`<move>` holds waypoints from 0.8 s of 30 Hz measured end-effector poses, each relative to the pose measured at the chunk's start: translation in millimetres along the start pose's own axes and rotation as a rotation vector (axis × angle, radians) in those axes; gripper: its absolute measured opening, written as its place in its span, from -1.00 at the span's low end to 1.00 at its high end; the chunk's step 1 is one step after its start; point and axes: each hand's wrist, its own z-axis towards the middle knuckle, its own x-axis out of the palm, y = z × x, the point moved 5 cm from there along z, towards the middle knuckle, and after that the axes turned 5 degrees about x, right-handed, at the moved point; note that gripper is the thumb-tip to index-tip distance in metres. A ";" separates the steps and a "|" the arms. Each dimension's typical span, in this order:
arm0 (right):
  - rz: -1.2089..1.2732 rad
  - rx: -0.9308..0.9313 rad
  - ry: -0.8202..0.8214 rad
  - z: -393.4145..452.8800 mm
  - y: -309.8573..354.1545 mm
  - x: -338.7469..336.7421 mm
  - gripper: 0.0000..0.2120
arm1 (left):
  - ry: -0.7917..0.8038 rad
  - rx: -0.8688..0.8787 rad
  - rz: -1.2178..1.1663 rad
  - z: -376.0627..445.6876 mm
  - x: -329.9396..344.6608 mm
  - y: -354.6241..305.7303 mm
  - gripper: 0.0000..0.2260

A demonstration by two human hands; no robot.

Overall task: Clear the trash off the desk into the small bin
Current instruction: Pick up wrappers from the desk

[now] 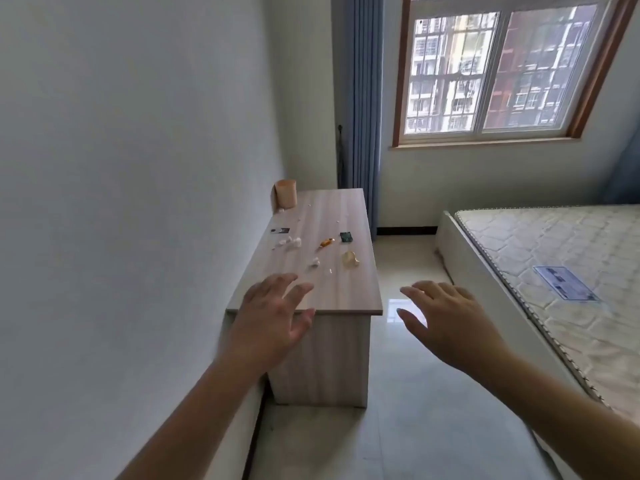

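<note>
A light wooden desk [341,292] stands along the left wall. Trash lies scattered on it: white paper scraps [290,242], an orange wrapper [326,242], a dark green packet [346,236], a crumpled yellowish piece [350,259], a small white scrap [314,261] and a black card [280,230]. A small tan bin [286,192] sits at the desk's far left corner. My left hand [272,320] hovers open over the desk's near end. My right hand [446,320] is open over the floor, right of the desk. Both hold nothing.
A bare mattress [561,268] on a white bed base fills the right side. A tiled floor aisle [408,393] runs between desk and bed. A blue curtain [360,98] and a window [498,71] are on the far wall.
</note>
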 end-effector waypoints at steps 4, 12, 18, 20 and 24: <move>0.000 0.009 0.035 27.4 -30.9 25.9 -0.53 | 0.053 -0.050 -0.056 29.8 42.6 -0.1 -0.64; 0.147 -0.018 0.087 108.5 -70.3 102.4 -0.56 | 0.158 -0.063 -0.091 109.6 142.7 -10.8 -0.66; 0.177 -0.077 0.153 170.0 -87.9 146.1 -0.57 | 0.223 -0.153 -0.083 146.5 185.2 8.5 -0.67; 0.200 -0.098 0.172 190.2 -87.0 158.4 -0.57 | 0.213 -0.196 -0.085 152.2 193.2 20.2 -0.68; 0.239 -0.150 0.208 230.5 -73.5 182.9 -0.56 | 0.212 -0.277 -0.074 157.8 210.8 52.0 -0.69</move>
